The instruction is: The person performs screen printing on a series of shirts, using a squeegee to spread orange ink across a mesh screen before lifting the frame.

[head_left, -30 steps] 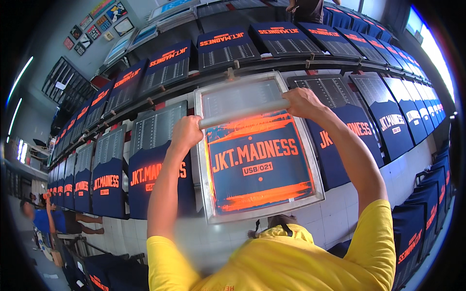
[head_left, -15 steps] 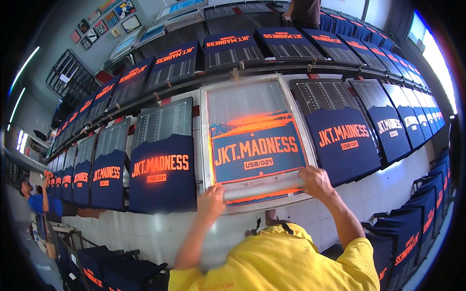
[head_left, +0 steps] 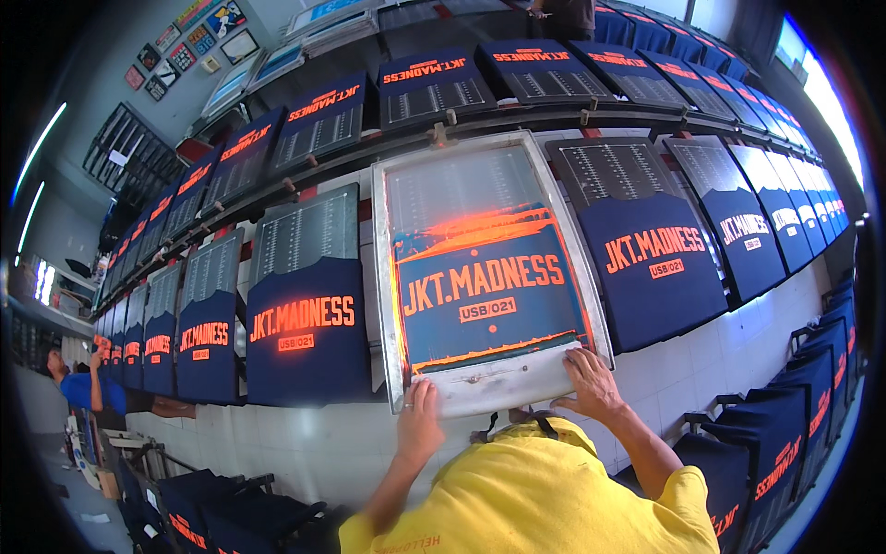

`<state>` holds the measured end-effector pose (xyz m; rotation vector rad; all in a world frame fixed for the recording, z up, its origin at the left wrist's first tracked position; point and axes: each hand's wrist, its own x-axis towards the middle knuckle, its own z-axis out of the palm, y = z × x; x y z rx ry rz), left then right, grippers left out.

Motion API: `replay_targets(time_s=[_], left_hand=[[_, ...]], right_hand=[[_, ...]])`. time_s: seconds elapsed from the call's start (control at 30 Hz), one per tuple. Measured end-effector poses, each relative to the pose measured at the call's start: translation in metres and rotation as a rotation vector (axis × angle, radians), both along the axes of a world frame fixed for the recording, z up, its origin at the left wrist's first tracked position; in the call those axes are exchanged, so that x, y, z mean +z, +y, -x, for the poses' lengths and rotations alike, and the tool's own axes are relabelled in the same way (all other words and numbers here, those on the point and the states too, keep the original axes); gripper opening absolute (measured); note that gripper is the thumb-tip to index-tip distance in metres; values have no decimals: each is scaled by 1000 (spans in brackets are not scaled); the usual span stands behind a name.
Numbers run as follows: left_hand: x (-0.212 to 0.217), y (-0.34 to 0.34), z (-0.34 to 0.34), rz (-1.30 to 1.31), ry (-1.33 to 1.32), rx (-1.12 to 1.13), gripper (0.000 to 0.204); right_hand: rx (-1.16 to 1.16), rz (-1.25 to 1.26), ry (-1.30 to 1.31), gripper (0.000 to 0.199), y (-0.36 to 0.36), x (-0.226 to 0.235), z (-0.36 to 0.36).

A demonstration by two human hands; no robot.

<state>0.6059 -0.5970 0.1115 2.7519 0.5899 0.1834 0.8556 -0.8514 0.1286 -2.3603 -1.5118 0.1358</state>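
Observation:
My left hand (head_left: pixel 421 421) and my right hand (head_left: pixel 593 385) are closed on the two ends of a wide metal squeegee (head_left: pixel 503 378). It lies across the near end of a metal-framed printing screen (head_left: pixel 384 277), its dark blade edge facing away from me. Through the mesh (head_left: pixel 471 343) show orange block letters over dark blue. Bright orange ink (head_left: pixel 475 226) lies in a ragged band beyond the lettering, and a thin line of it runs just ahead of the blade. My thumbs are mostly hidden from view.
Navy shirts with orange prints lie on boards left (head_left: pixel 305 323) and right (head_left: pixel 651 268) of the screen. Another row (head_left: pixel 429 74) stands across the rail (head_left: pixel 369 138). More printed shirts (head_left: pixel 766 443) hang behind me. One person in blue (head_left: pixel 83 388) is far left; another stands beyond the rows.
Both hands have drawn the squeegee toward me, from over the mesh's near part to the screen's near edge. It now lies flatter, showing its broad metal face. The view has shifted slightly.

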Motion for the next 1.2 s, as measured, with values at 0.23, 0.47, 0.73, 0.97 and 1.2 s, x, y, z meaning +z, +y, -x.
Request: replay_targets(time_s=[0.23, 0.47, 0.73, 0.97, 1.2], left_hand=[[-11, 46, 9, 127, -292, 191, 59], [-83, 97, 9, 357, -363, 639, 29], [-69, 106, 7, 486, -177, 754, 32], [-41, 120, 0, 1038, -152, 890, 23], [-35, 133, 2, 1163, -115, 846, 25]], right_hand=[[-417, -377, 131, 35, -7, -17, -46], [-758, -488, 469, 24, -6, -77, -83], [-884, -607, 576, 15, 3, -94, -87], [-828, -621, 604, 17, 0, -98, -85], [-842, -618, 606, 19, 8, -92, -88]])
